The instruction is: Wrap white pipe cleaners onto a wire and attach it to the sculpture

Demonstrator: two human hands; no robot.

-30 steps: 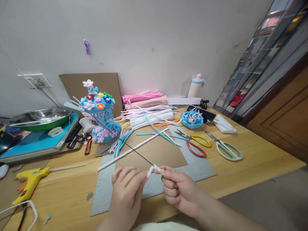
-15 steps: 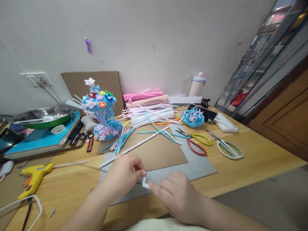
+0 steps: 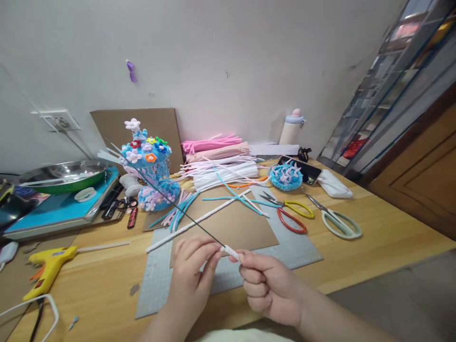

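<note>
A thin dark wire [image 3: 178, 207] slants up to the left from my hands. Its near end is wrapped in a white pipe cleaner [image 3: 232, 252]. My left hand [image 3: 195, 268] pinches the wire where the wrapping starts. Closed around the other end of the white wrapping is my right hand [image 3: 272, 285], thumb and forefinger together and the other fingers curled in. Both hands are above the grey cutting mat [image 3: 153, 285] and the brown cardboard sheet [image 3: 231, 232]. A long white pipe cleaner [image 3: 195, 222] lies across the sheet, beside crossed blue ones [image 3: 223, 198].
Red-and-yellow-handled pliers [image 3: 292, 221] and pale-green scissors [image 3: 340, 225] lie to the right. A blue flowered pipe-cleaner model [image 3: 158, 190] stands at back left, near bundles of pipe cleaners [image 3: 226, 173]. A yellow glue gun [image 3: 50, 268] rests on the left. A bottle [image 3: 290, 130] stands by the wall.
The wire has swung up into view, pointing to the back left. The white piece, bent before, now shows as a straight wrapped end. My right hand has turned and moved up.
</note>
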